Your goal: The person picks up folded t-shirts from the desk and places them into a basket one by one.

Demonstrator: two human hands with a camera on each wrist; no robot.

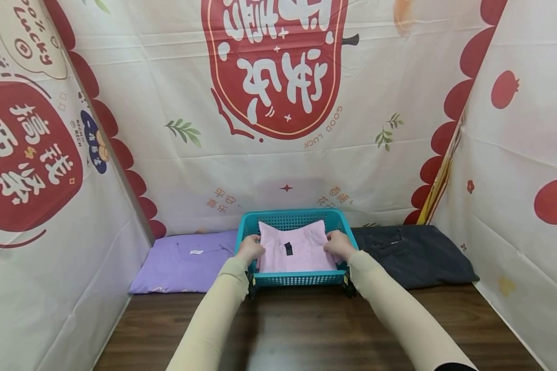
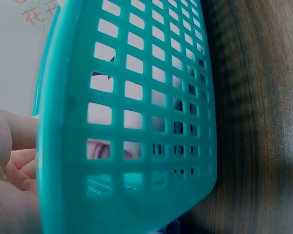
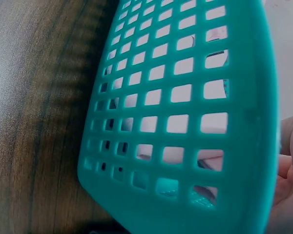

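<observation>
In the head view a folded pink shirt (image 1: 306, 252) with a small black neck label lies in a teal plastic basket (image 1: 297, 275). My left hand (image 1: 250, 249) pinches the shirt's left edge, just inside the basket's left side. On the opposite side my right hand (image 1: 340, 245) pinches the right edge. The shirt's back corners stand up a little. In the left wrist view the basket wall (image 2: 61, 146) hides the left fingertips. The right wrist view likewise has the right fingertips behind the basket wall (image 3: 254, 146), with pink cloth showing through the holes.
A folded purple shirt (image 1: 185, 265) lies left of the basket, and a folded black shirt (image 1: 418, 260) lies to its right. All rest on a dark wooden table (image 1: 301, 330). Printed white cloth walls (image 1: 297, 159) enclose the table at the back and both sides.
</observation>
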